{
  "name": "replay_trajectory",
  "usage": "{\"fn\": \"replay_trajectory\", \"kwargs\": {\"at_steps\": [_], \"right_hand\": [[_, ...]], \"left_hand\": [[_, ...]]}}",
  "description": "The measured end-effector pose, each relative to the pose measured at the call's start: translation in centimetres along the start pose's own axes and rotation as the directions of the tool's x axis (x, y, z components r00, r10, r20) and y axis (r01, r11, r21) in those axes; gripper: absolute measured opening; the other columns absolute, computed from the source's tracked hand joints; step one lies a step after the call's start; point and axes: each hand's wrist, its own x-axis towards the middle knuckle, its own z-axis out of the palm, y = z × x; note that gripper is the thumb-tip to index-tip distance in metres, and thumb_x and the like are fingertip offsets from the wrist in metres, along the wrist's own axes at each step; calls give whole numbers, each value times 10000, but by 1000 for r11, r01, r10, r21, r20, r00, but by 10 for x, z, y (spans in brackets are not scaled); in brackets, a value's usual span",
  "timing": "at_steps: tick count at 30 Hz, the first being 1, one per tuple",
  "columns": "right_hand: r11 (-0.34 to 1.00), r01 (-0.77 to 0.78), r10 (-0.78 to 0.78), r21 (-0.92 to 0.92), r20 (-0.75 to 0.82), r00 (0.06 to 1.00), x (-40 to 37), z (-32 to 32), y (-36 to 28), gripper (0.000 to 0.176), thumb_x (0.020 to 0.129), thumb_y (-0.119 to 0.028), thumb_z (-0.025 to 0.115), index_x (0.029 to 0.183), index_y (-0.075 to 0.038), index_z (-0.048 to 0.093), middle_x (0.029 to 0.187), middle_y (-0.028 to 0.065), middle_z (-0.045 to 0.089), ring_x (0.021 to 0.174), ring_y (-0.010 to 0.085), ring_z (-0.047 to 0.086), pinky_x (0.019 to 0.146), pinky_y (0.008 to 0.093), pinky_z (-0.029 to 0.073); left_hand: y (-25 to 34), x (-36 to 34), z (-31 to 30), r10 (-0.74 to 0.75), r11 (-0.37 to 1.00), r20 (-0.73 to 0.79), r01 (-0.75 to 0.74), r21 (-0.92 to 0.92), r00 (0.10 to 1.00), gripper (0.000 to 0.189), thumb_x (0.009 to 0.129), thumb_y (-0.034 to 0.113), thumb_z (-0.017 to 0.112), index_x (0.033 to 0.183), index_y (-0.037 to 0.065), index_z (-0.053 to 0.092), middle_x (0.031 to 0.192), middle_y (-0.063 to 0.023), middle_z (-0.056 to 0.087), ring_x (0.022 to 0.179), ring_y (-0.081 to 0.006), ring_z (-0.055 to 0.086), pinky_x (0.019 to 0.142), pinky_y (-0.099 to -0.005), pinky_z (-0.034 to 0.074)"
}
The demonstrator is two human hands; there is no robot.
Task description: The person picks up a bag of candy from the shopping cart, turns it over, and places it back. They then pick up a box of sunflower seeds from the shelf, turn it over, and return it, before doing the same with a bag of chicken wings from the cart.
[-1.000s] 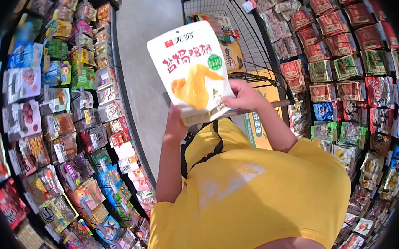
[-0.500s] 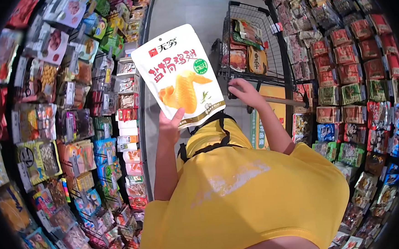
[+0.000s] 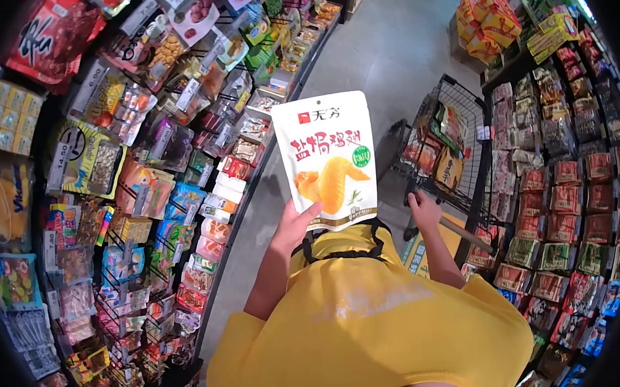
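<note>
My left hand grips the lower left corner of a white snack bag, its thumb over the front. The bag stands upright, with red lettering and a picture of golden chicken wings facing me. On the right, my right hand is closed round the end of the handle bar of a black wire shopping cart. Several packets lie inside the cart, just beyond that hand.
Shelves of hanging snack packets line the left side of the aisle. More racks of red and green packets stand on the right. Red and yellow bags are stacked in a box at the back right. Grey floor runs between.
The view has turned, so the cart sits farther right and lower. My right hand, apart from the handle before, has closed on it. The white bag is still in my left hand, now more upright.
</note>
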Motion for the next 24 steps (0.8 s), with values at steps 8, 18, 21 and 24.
{"fn": "replay_trajectory", "kwargs": {"at_steps": [8,18,21,24], "right_hand": [[995,53,-64,-87,-123,990,0,2,-7,349,845,-423,494,780,-104,618,736,101,614,726,310,580,636,425,433],[982,84,-125,-168,-248,961,5,7,4,338,822,-385,532,681,-89,612,698,81,594,706,293,565,609,422,421],[990,63,-94,-124,-265,960,5,11,14,359,806,-419,538,660,-99,613,689,63,575,729,273,559,634,413,399],[992,68,-93,-104,-256,962,1,8,19,354,797,-417,547,651,-101,608,675,59,572,718,268,555,625,411,390]], "left_hand": [[-4,-10,-11,-29,986,18,26,164,999,446,861,50,596,1265,-21,420,1209,-73,530,1089,-144,507,928,-301,420],[-17,-28,-27,-71,996,-87,76,56,994,418,865,26,576,1253,-27,431,1189,-75,544,1076,-149,518,917,-292,414],[-20,-29,-26,-56,998,-83,59,31,995,418,869,16,568,1260,-23,423,1206,-79,535,1093,-158,513,931,-300,409],[-23,-28,-24,-39,999,-82,40,13,996,431,869,17,571,1268,-16,410,1230,-85,516,1118,-161,498,943,-306,404]]}}
